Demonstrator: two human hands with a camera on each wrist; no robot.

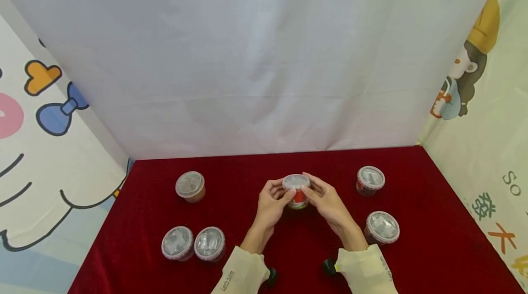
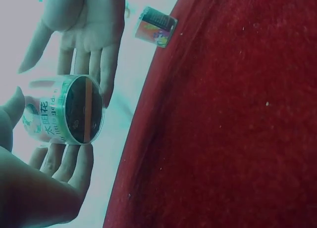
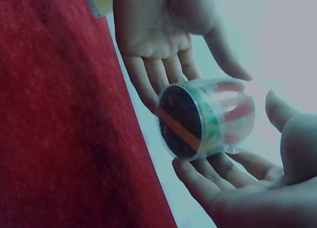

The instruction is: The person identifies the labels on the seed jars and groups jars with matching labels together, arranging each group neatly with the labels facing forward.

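Note:
A clear plastic cup (image 1: 297,198) with a translucent lid and a red and green label is held up off the table at the middle. My left hand (image 1: 270,202) grips its left side, and my right hand (image 1: 327,200) grips its right side. Both thumbs lie on the near side, with fingers round the sides. From below, in the left wrist view, the cup's base (image 2: 85,112) shows dark contents and an orange strip. My left hand (image 2: 44,183) is lower in that view. The right wrist view shows the same cup (image 3: 208,119) between both hands.
A red cloth (image 1: 288,257) covers the table. Similar lidded cups stand on it: one at back left (image 1: 190,186), two side by side at front left (image 1: 177,243) (image 1: 209,243), one at back right (image 1: 370,180), one nearer (image 1: 382,227) beside my right forearm. Pale curtains (image 1: 264,55) rise behind.

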